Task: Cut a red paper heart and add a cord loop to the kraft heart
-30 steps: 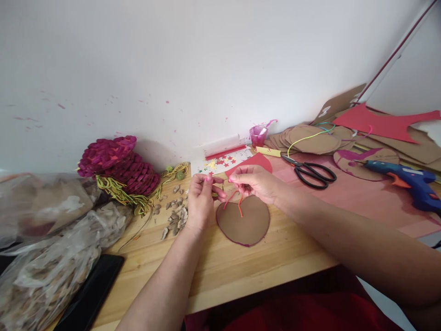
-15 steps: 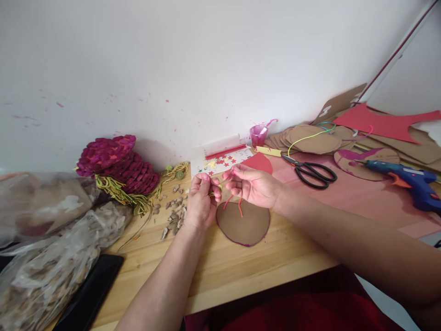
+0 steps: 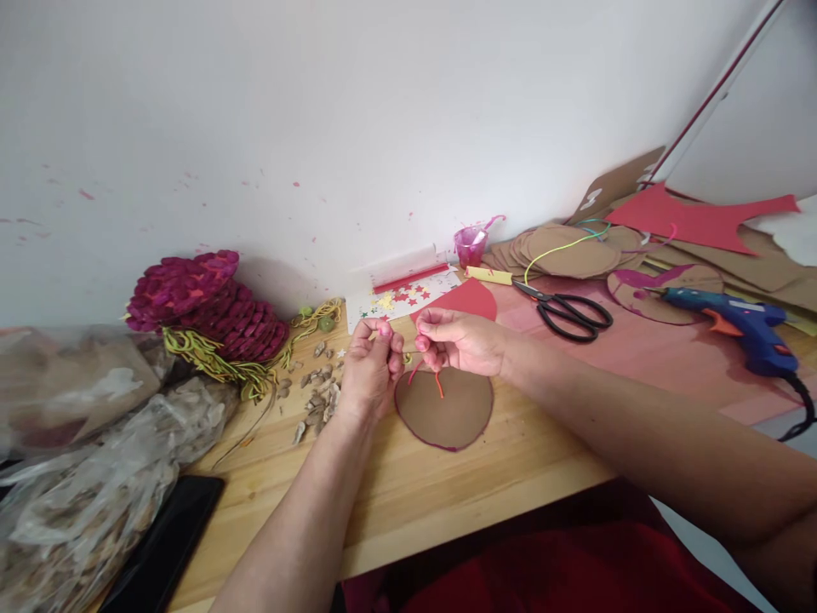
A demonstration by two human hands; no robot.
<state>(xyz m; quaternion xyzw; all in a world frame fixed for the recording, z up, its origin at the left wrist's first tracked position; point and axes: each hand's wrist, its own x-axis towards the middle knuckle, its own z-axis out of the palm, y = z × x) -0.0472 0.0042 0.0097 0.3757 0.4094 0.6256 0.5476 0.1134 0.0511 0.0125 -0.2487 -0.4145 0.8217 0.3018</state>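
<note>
Just above the table's middle, my left hand [image 3: 368, 368] is closed in a pinch, thumb on top. Facing it, my right hand [image 3: 463, 342] also pinches with thumb and fingertips. A short stretch of thin yellow-green yarn [image 3: 408, 358] shows between the two hands; most of it is hidden by fingers. Below them a round cardboard disc [image 3: 445, 415] with a purple edge lies on the wood. An orange-red cord [image 3: 440, 386] rests on its upper part, and its far end is behind my right hand.
Left stand a stack of magenta shell-like pieces [image 3: 210, 306], loose brown shells [image 3: 319, 400], plastic bags [image 3: 108, 477] and a black phone-like slab [image 3: 166, 541]. Right lie scissors [image 3: 568, 313], a blue glue gun [image 3: 744, 319] and cardboard discs [image 3: 565, 251]. A purple-stained cup [image 3: 471, 247] stands by the wall.
Both hands remain pinched close together above the disc, with slight finger movement. The whole view has shifted a little, so the table things appear slightly further left.
</note>
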